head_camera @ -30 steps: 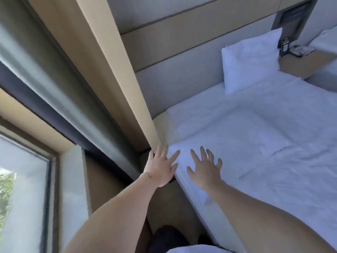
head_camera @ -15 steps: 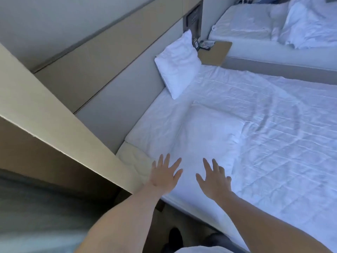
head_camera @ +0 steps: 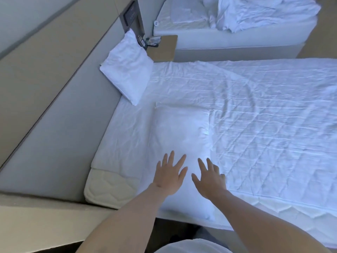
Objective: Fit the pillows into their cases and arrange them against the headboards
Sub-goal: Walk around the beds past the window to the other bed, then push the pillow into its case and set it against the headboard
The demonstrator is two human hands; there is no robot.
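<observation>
Only one view here, the head cam, so this is all from that.

Both hands hovered over the near end of the flat pillow (head_camera: 179, 141) lying on the bed (head_camera: 273, 115). The left hand (head_camera: 169, 175) and right hand (head_camera: 209, 181) had fingers spread and straight, gripping nothing, just beside each other but apart. Couldn't tell whether the palms were actually touching the fabric or floating just above it. My guess is they were lined up like that to grab the near edge and lift or slide the thing toward the headboard (head_camera: 60, 114).

That pillow lay lengthwise near the left side of the mattress, its near end reaching the foot-side edge right below the hands. It looked white, pretty flat and smooth, with one sharp corner at the far left. Honestly hard to say whether it was already in its case; it blended into the sheet.

The second pillow (head_camera: 127, 70) was propped tilted against the headboard further up, plump and wrinkly, next to a small wooden bedside shelf (head_camera: 164, 48). So I'd judge that one as placed.

Across the gap was another bed (head_camera: 237, 37) with crumpled white linen (head_camera: 255, 11) piled on it, so probably more to do there.
</observation>
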